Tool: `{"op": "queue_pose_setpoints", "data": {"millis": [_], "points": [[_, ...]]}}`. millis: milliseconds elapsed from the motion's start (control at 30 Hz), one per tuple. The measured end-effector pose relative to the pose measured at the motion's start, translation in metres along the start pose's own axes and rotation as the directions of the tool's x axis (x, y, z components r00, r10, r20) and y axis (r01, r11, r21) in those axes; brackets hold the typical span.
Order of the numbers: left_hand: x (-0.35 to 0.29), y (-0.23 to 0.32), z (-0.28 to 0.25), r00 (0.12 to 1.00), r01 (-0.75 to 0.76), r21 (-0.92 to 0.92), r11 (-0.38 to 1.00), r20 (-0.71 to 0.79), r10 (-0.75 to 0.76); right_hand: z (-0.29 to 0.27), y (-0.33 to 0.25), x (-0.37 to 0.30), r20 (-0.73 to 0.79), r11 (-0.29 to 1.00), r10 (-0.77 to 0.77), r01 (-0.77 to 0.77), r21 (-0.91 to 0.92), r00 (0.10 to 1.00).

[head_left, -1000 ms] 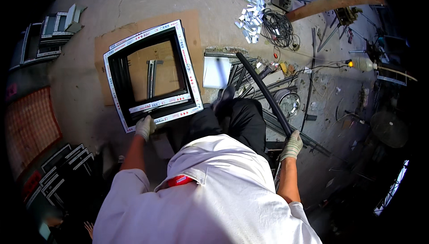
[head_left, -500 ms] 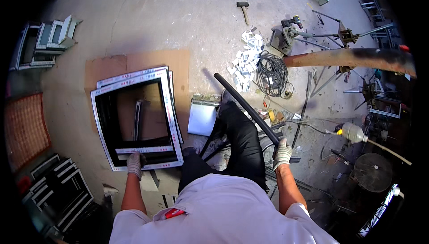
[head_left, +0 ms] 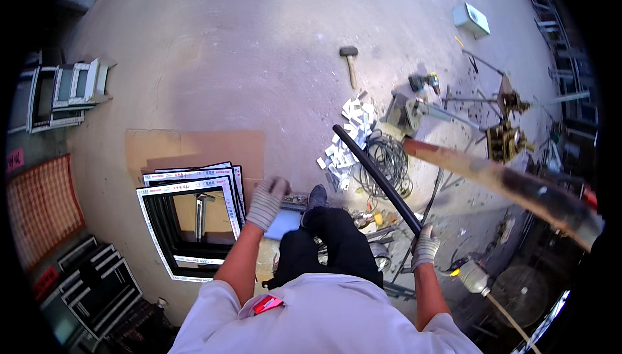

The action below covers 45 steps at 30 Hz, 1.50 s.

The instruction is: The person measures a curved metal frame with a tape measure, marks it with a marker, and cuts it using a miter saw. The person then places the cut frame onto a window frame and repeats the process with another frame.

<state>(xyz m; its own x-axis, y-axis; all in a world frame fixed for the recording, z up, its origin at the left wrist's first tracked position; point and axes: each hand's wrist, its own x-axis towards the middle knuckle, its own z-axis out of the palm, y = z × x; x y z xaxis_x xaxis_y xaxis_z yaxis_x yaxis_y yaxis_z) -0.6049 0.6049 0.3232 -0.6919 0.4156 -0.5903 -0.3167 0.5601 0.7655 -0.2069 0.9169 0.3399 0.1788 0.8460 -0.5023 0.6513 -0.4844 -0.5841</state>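
My right hand (head_left: pixel 425 248), in a striped knit glove, is closed round the lower end of a long black bar (head_left: pixel 377 176). The bar slants up and to the left, in front of the cable coil in this view. My left hand (head_left: pixel 267 203), gloved alike, is in the air just right of the stacked window frames (head_left: pixel 151 222). Its fingers are blurred but seem apart, with nothing visible in them. The frames are black with white printed film on their faces and overlap one another above a sheet of brown cardboard (head_left: pixel 194 146).
White blocks (head_left: pixel 350 127) lie heaped beside a coil of dark cable (head_left: pixel 389 166). Beyond are a mallet (head_left: pixel 350 65) and a cordless drill (head_left: pixel 424 82). A rusty beam (head_left: pixel 492 172) crosses at right. More frames (head_left: pixel 103 283) stand at lower left.
My left hand has let go of the window frame's lower edge and moved up and right. My right hand still grips the black bar, which appears lower and farther right. The whole view has shifted.
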Motion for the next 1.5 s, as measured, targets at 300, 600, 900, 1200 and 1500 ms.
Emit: {"op": "queue_pose_setpoints", "data": {"millis": [300, 600, 900, 1200, 1500], "points": [[-0.018, -0.081, -0.141, 0.767, 0.517, -0.355, 0.779, -0.21, -0.606, 0.146, -0.251, 0.011, 0.114, 0.946, -0.195, 0.217, -0.241, 0.974], [0.307, 0.043, -0.278, 0.843, 0.463, -0.493, 0.737, -0.013, -0.538, 0.312, -0.393, 0.055, 0.043, 0.98, -0.169, 0.172, -0.101, 0.985], [0.61, 0.566, -0.215, 0.934, -0.354, 0.229, 0.907, 0.045, 0.353, 0.377, -0.628, 0.092, 0.1, 0.963, -0.267, 0.27, -0.016, 0.958], [0.707, 0.703, -0.041, 0.62, -0.714, 0.651, 0.257, 0.417, 0.665, 0.436, -0.868, 0.224, 0.243, 0.948, -0.318, 0.305, 0.088, 0.916], [0.828, 0.862, 0.09, 0.33, -0.86, 0.501, -0.095, 0.689, 0.646, 0.378, -0.981, 0.355, 0.308, 0.968, -0.242, 0.204, 0.148, 0.92]]}}
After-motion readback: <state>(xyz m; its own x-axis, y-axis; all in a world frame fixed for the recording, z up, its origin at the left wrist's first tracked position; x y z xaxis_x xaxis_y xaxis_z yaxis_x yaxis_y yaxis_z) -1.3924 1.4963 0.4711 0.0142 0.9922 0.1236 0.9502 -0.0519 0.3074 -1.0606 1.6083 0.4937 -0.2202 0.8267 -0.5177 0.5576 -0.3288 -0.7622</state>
